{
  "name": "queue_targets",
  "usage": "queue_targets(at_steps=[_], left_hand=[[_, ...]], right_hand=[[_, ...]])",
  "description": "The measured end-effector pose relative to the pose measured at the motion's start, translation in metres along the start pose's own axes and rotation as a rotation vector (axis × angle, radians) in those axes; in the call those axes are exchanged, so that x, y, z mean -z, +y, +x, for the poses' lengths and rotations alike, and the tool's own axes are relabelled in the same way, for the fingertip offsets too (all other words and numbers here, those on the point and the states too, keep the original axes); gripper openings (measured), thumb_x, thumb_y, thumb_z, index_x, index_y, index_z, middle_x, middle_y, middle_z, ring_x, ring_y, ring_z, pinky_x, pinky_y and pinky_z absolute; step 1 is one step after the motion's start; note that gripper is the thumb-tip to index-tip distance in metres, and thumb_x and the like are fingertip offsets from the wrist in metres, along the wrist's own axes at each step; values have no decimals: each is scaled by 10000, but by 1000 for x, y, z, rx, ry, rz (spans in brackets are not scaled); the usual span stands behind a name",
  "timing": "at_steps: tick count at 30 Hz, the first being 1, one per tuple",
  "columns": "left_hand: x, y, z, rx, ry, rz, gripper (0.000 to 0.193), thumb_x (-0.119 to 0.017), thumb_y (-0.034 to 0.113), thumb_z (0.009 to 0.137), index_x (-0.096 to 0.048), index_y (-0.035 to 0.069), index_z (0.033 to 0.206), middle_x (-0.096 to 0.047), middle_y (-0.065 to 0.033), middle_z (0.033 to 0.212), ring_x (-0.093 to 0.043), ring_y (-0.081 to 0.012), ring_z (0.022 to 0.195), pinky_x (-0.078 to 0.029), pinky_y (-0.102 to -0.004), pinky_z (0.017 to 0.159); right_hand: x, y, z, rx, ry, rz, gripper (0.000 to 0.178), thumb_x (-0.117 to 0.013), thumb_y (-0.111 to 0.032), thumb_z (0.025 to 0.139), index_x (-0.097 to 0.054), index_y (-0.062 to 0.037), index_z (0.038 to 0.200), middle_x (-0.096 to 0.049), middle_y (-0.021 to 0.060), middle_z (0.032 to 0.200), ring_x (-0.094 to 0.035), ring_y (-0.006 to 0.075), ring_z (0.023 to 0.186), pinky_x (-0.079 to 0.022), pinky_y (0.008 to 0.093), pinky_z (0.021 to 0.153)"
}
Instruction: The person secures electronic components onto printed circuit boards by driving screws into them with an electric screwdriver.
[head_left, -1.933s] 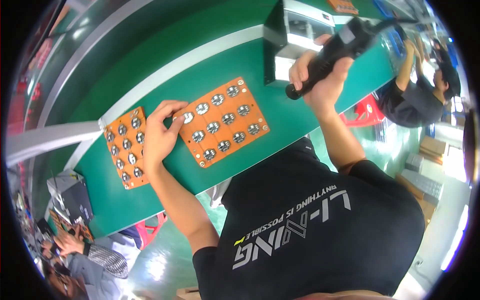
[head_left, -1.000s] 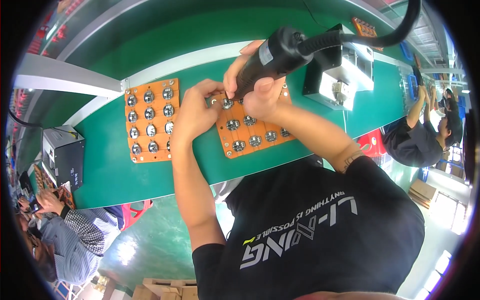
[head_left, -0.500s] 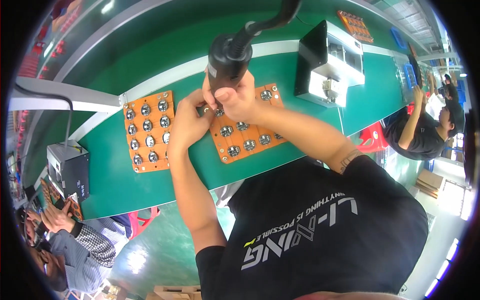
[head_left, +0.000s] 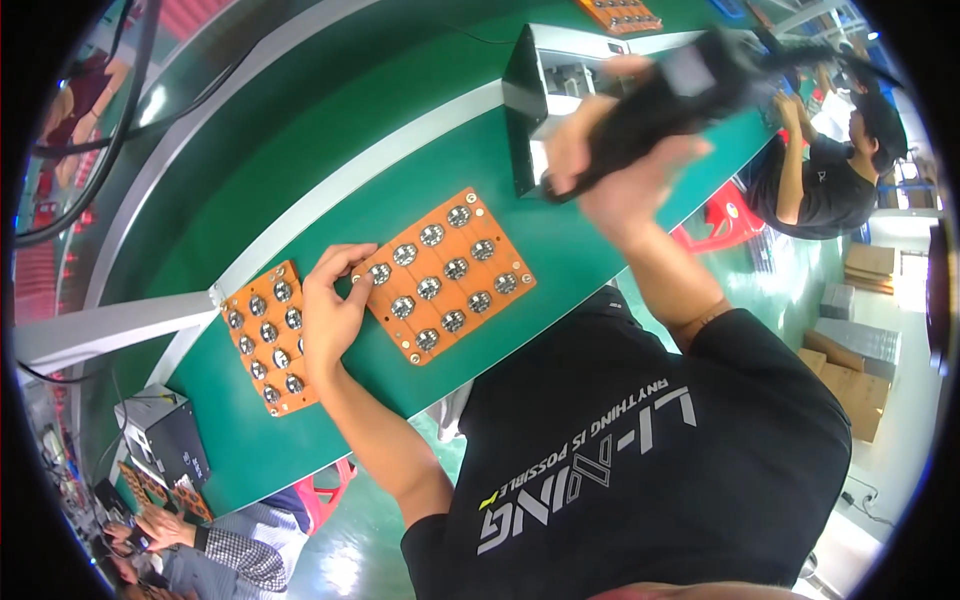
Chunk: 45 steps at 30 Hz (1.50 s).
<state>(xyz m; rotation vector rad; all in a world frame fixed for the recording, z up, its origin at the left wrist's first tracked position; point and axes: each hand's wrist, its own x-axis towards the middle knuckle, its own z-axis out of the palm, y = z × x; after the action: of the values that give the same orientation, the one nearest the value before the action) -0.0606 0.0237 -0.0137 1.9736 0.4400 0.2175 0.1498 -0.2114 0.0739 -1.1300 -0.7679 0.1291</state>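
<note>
An orange fixture board (head_left: 430, 262) lies on the green bench in front of me, carrying several small round circuit boards (head_left: 455, 268). At its left corner my left hand (head_left: 330, 305) is closed on the edge, thumb and fingers by the corner screw. My right hand (head_left: 620, 185) is raised off to the right, blurred by motion, and wrapped round a black corded electric screwdriver (head_left: 655, 110). The tool is tilted, its lower end apart from the board. A second orange board (head_left: 251, 325) with similar round boards rests beside my left hand, partly behind it.
Behind the screwdriver stands a black-and-white machine (head_left: 525, 110). A dark box-shaped device (head_left: 165, 435) sits at the left end of the bench. Co-workers are at both sides, one in black (head_left: 825, 180) and one with a checked sleeve (head_left: 245, 560). A red stool (head_left: 725, 220) is at the right.
My right hand has swung the electric screwdriver away from the board to the right. My left hand stays at the board's left corner. The view has turned, shifting the bench in the picture.
</note>
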Motion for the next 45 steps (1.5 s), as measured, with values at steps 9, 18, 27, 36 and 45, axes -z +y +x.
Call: queue_targets(at_steps=[9, 18, 27, 36, 45], left_hand=[[0, -2, 3, 12, -21, 13, 343, -640, -99, 848, -715, -11, 1171, -714, -86, 1137, -650, -199, 1025, -476, -297, 928], [-2, -5, -1, 1, -12, -45, 343, -643, -93, 842, -716, -8, 1166, -711, -95, 1128, -645, -210, 1021, -476, -300, 929], [-1, -2, 1, -12, -10, -26, 371, -636, -105, 830, -716, 8, 1174, -709, -116, 1115, -651, -241, 1017, -486, -318, 923], [-1, -6, -2, -6, 51, -32, 307, -655, -83, 795, -676, -36, 1097, -693, -146, 989, -648, -270, 936, -501, -349, 914], [-3, -2, -2, 30, 80, -51, 219, -634, -57, 796, -631, -54, 1015, -671, -148, 908, -639, -275, 893, -512, -368, 875]], right_hand=[[59, 8, -3, 104, 279, -167, 820, -434, -848, 902, -416, -115, 1268, -491, 86, 605, -472, 217, 476, -419, 349, 518], [56, 13, -13, -146, 176, -122, 767, -444, -805, 940, -421, -102, 1246, -493, 84, 615, -470, 202, 474, -407, 339, 514], [-61, 48, -16, -95, -74, 253, 832, -437, -846, 905, -395, -97, 1264, -506, 70, 604, -481, 184, 446, -417, 310, 463], [-148, 86, -24, -193, -167, 382, 703, -552, -647, 996, -414, 5, 1217, -577, 98, 641, -550, 146, 492, -467, 289, 481], [-150, 95, -29, -151, -208, 342, 674, -547, -618, 1012, -412, 11, 1216, -582, 96, 645, -553, 136, 494, -467, 277, 471]])
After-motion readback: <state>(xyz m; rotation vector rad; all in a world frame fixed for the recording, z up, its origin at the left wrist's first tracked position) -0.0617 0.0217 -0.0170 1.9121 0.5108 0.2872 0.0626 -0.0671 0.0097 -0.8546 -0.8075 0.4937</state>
